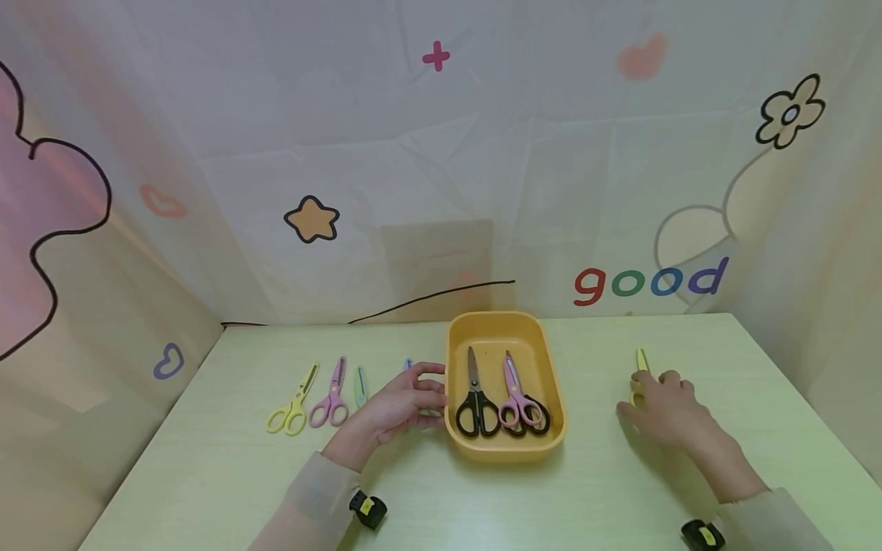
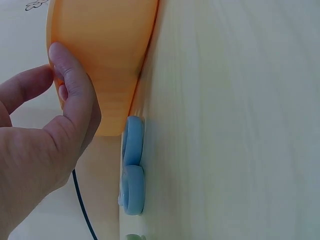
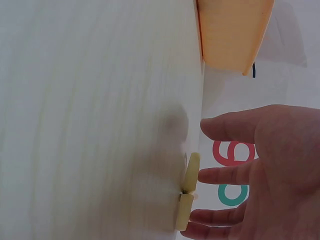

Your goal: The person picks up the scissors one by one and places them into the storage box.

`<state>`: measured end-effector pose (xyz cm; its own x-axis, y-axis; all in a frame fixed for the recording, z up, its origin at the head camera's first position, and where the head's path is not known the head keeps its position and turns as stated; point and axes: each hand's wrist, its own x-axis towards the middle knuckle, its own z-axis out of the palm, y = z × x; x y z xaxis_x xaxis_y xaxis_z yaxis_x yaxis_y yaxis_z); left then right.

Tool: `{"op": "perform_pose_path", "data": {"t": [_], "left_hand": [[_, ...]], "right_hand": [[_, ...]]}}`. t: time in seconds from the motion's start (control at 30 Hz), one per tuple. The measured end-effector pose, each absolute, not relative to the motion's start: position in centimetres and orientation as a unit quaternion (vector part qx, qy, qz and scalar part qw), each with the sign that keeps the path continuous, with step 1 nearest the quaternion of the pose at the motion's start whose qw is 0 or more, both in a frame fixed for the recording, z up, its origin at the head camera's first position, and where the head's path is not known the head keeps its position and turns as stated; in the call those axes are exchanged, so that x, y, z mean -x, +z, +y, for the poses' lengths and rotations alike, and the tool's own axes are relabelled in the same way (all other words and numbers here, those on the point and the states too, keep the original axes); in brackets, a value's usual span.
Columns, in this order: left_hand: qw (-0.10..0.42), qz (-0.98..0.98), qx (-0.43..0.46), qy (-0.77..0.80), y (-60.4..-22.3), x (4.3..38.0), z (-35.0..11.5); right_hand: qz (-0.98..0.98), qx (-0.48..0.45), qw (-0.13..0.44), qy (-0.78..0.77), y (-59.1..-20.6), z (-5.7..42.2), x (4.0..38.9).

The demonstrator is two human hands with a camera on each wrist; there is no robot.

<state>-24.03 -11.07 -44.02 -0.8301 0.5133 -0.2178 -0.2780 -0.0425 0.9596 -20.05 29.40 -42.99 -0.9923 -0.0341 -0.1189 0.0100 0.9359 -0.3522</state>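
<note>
My left hand point(image 1: 406, 402) touches the left side of a yellow-orange bin point(image 1: 458, 451), its fingers uncurled against the wall. Inside the bin lie black-handled scissors point(image 1: 477, 413) and, to their right, pink scissors point(image 1: 515, 398) resting over another black-handled pair point(image 1: 544, 421). On the right, my right hand point(image 1: 664, 409) hovers over yellow scissors point(image 1: 642, 360) lying on the table. In the right wrist view its thumb stands apart, with fingertips close to the scissors' handles point(image 3: 190, 175); contact is hard to tell. Blue scissors point(image 2: 133, 145) lie beside the bin, partly hidden by my left hand.
Left of the bin, yellow scissors point(image 1: 296, 402), pink scissors point(image 1: 333, 398) and green scissors point(image 1: 361, 385) lie in a row on the pale table point(image 1: 482, 505). A printed curtain point(image 1: 310, 283) stands behind the table and at its sides.
</note>
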Motion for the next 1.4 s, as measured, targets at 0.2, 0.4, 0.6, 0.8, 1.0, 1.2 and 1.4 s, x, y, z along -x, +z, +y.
{"op": "perform_pose_path", "data": {"t": [0.2, 0.4, 0.6, 0.8, 1.0, 1.2, 1.4], "left_hand": [[0.278, 0.633, -0.091, 0.716, -44.05, 24.09, -11.13], [0.277, 0.636, -0.088, 0.715, -43.98, 24.08, -11.06], [0.276, 0.636, -0.093, 0.715, -44.04, 24.06, -11.13], [0.277, 0.634, -0.094, 0.716, -44.05, 24.07, -11.13], [0.278, 0.633, -0.094, 0.716, -44.04, 24.11, -11.13], [0.281, 0.633, -0.095, 0.715, -43.93, 24.11, -11.08], [0.281, 0.632, -0.096, 0.716, -44.06, 24.22, -11.11]], "right_hand": [[0.98, -0.01, 0.058, -0.191, -43.29, 29.32, 20.42], [0.979, -0.012, 0.048, -0.199, -43.77, 29.12, 20.43], [0.979, -0.013, 0.063, -0.192, -43.64, 29.09, 20.42], [0.979, -0.011, 0.076, -0.188, -43.42, 29.17, 20.49], [0.979, -0.007, 0.076, -0.187, -43.25, 29.2, 20.59], [0.979, 0.004, 0.068, -0.191, -43.32, 29.34, 20.81], [0.979, 0.009, 0.058, -0.195, -43.43, 29.51, 20.96]]}}
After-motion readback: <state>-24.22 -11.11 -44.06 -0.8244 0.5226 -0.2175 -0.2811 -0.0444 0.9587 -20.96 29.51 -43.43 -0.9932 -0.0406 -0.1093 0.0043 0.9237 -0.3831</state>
